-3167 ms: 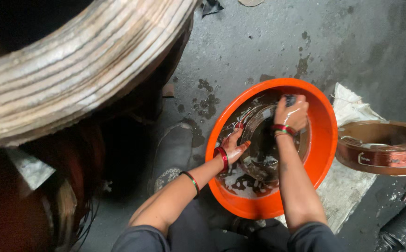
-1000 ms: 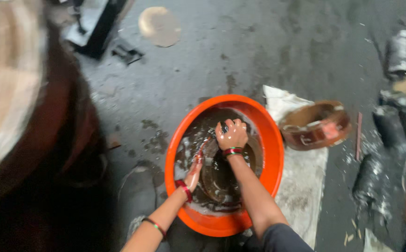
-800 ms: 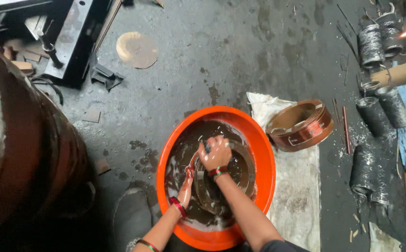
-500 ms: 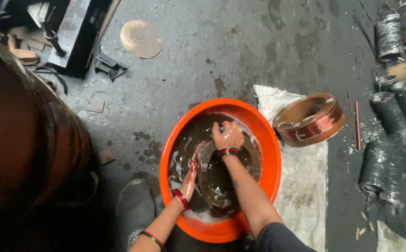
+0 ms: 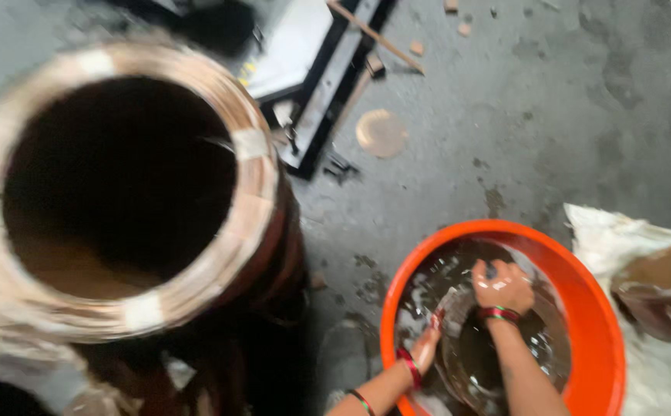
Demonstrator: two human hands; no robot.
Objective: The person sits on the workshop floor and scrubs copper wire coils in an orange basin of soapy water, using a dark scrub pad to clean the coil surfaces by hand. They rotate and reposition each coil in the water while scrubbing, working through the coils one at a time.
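In the round orange basin (image 5: pixel 601 323), both hands (image 5: pixel 502 286) grip a wet metal ring (image 5: pixel 459 362).

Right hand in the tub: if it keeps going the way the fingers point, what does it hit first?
Probably the far inner wall of the orange tub. The right hand points up-frame across the dark water; anything submerged can't be seen.

both hands are down inside the orange basin (image 5: pixel 597 308), walled in by its rim. big wire coil (image 5: pixel 119 192) crowds the left side, copper ring (image 5: pixel 663 296) on white cloth (image 5: pixel 620 239) blocks the right. open grey floor (image 5: pixel 551 115) lies beyond the basin.
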